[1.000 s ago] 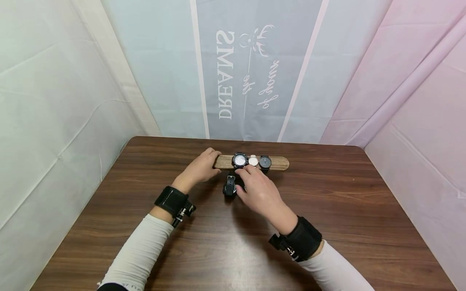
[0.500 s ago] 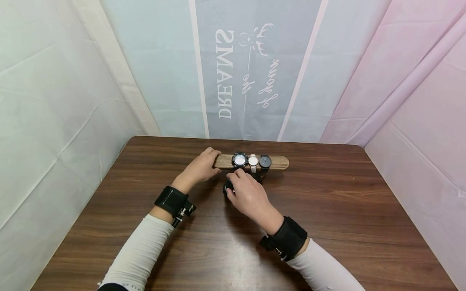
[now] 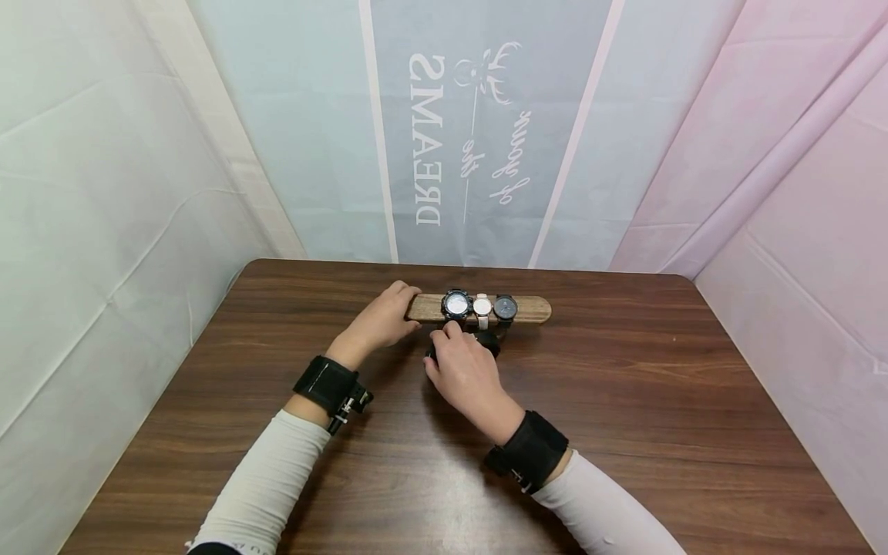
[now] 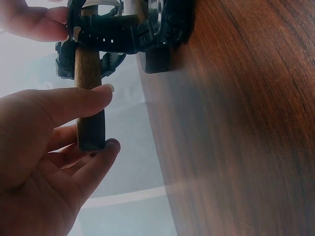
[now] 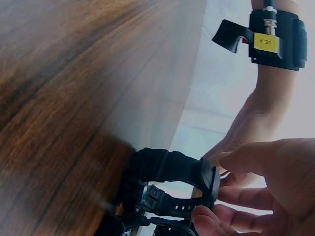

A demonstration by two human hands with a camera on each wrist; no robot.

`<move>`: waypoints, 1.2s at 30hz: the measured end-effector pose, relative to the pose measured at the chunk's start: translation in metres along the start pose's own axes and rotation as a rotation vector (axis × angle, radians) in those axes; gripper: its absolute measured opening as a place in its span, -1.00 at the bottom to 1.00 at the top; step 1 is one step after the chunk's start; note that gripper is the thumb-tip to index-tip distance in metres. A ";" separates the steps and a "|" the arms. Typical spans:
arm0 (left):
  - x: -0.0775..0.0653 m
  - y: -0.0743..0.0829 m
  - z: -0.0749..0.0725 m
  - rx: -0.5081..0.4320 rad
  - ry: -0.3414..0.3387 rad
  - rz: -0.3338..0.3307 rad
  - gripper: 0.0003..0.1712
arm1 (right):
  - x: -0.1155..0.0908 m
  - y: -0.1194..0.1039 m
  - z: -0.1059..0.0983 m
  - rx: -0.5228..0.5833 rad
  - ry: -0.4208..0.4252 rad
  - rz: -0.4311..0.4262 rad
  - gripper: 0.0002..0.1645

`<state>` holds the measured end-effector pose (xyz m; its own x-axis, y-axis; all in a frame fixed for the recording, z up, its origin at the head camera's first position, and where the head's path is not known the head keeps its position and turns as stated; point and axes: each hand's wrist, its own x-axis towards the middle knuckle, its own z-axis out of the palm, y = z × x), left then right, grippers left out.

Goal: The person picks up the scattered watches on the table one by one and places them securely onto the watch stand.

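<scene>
- Half a second ago my right fingers (image 3: 449, 347) were a little more toward 3 o'clock; now they have shifted to 9 o'clock and come over the chunky black sports watch (image 5: 170, 167).
- This watch is at 6 o'clock from the wooden bar (image 3: 425, 309), on its near side, and in the head view it is mostly hidden under my fingers.
- My right thumb and fingers are pinching its strap; I cannot tell if the strap passes around the bar.
- My left fingers (image 4: 101, 164) have not moved: they are pinching the 9 o'clock end of the bar, thumb on one side, the others opposite.
- Along the bar, from 9 to 3 o'clock, the white-dialled black watch (image 3: 456, 305), the white watch (image 3: 482, 307) and the dark-dialled watch (image 3: 506, 309) keep their places.
- For the work, I judge that the sports watch's strap is the part in hand, while the left grip steadies the bar above the counter (image 3: 624, 385).
</scene>
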<state>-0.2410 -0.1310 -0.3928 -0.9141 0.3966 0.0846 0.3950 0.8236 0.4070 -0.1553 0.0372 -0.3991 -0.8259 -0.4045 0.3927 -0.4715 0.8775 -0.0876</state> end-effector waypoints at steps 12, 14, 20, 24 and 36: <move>0.001 0.001 0.001 0.003 0.005 0.004 -0.33 | 0.004 -0.001 0.012 -0.005 0.078 -0.005 -0.60; 0.001 0.001 0.002 0.000 0.006 0.005 -0.33 | 0.004 -0.001 0.014 0.000 0.094 -0.004 -0.65; 0.000 0.000 0.003 0.004 0.004 0.004 -0.33 | 0.005 -0.001 0.016 0.007 0.143 0.001 -0.80; 0.001 0.000 0.003 0.002 0.006 0.002 -0.34 | 0.005 0.000 0.012 0.036 0.139 0.015 -0.84; -0.001 0.000 0.002 -0.013 0.027 0.012 -0.34 | 0.003 0.015 -0.018 0.376 0.089 0.153 -0.72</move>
<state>-0.2402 -0.1308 -0.3943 -0.9116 0.3948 0.1141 0.4047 0.8138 0.4172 -0.1596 0.0535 -0.3830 -0.8733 -0.2383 0.4250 -0.4388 0.7639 -0.4732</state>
